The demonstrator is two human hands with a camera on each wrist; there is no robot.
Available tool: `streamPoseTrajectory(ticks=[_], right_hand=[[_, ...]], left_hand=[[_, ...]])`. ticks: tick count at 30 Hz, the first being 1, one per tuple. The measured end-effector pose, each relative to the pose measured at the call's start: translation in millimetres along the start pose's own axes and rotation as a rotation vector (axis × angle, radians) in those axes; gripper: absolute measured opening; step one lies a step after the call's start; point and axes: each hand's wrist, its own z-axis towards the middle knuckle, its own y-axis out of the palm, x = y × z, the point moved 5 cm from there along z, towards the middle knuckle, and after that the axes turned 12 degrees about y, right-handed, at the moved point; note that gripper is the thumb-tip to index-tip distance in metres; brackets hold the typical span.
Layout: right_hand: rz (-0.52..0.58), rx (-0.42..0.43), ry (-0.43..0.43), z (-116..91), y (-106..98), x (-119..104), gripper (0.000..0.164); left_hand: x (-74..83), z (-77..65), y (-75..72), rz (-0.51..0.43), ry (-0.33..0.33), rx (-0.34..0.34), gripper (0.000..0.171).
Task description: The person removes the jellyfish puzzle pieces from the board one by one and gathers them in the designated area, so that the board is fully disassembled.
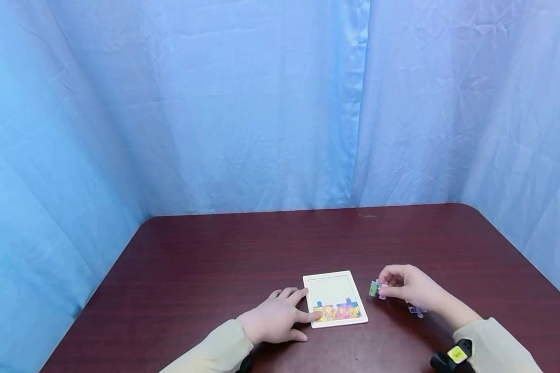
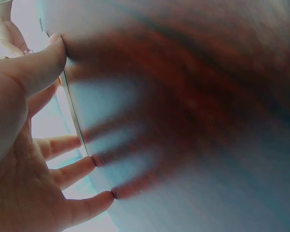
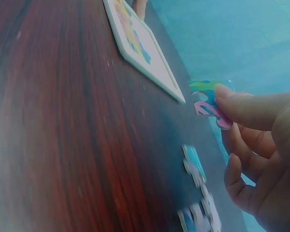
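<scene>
Head view, nearest first: at the bottom of the frame are the left sleeve [image 1: 217, 346] and right sleeve [image 1: 497, 344], with a dark wristband [image 1: 457, 354] bearing a yellow square at lower right.

Just above, below centre, the left hand [image 1: 274, 317] lies palm down with fingers spread and fairly straight. One fingertip rests on the lower-left corner of the picture in the tray [image 1: 329, 290]; another touches the tray's left edge.

The tray lies flat right of centre in the lower frame, pale-rimmed. Joined pieces [image 1: 343, 311] in yellow, pink and blue fill its lower part; its upper part shows bare backing.

To its right, well apart from the left hand, the right hand [image 1: 413, 286] pinches a piece [image 3: 210, 99] between thumb and fingers. In the right wrist view this piece shows green, blue and pink, raised off the table [image 1: 224, 248]. Loose pieces [image 3: 198, 171] lie below it there, near lower centre.

Farthest, a blue curtain [image 1: 252, 103] fills the head view's upper half.
</scene>
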Motion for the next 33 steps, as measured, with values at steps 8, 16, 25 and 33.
streamPoseTrajectory(ticks=[8,16,25,33], right_hand=[[-0.051,-0.069,0.013,-10,-10,14,0.017],[-0.075,-0.097,-0.031,-14,-12,16,0.016],[-0.092,-0.105,-0.093,-15,-6,18,0.011],[-0.163,-0.074,-0.118,-15,-6,17,0.015]], left_hand=[[0.1,0.2,0.8,-0.009,0.002,-0.006,0.049],[-0.2,-0.1,0.8,-0.016,-0.004,-0.004,0.049],[0.2,-0.8,0.2,-0.024,-0.008,-0.002,0.05],[0.7,-0.8,-0.8,-0.011,-0.008,0.001,0.05]])
